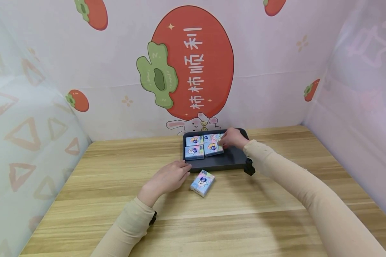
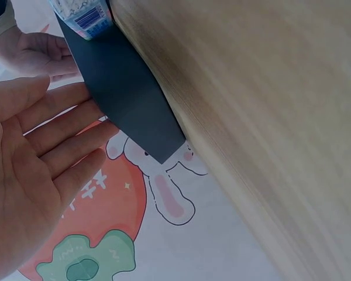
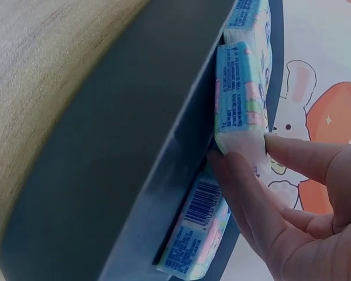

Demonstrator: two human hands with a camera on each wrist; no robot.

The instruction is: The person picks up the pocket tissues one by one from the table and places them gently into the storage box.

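Note:
My right hand point(image 1: 233, 138) pinches the end of a small tissue pack point(image 1: 213, 147) over the dark grey tray point(image 1: 234, 157). In the right wrist view the thumb and fingers hold that pack point(image 3: 237, 93), which has blue printed sides. Another tissue pack point(image 1: 212, 137) lies behind it, partly hidden, and two more packs sit to the left, one in back point(image 1: 194, 140) and one in front point(image 1: 194, 152). My left hand point(image 1: 167, 178) touches the tray's front left corner with nearly straight fingers. In the left wrist view its palm point(image 2: 35, 152) shows beside the tray wall point(image 2: 123, 88).
One more tissue pack point(image 1: 202, 183) lies at an angle on the wooden table point(image 1: 218, 228), just in front of the tray. Behind the tray rises a printed cloth backdrop point(image 1: 115, 64), and cloth walls stand at both sides.

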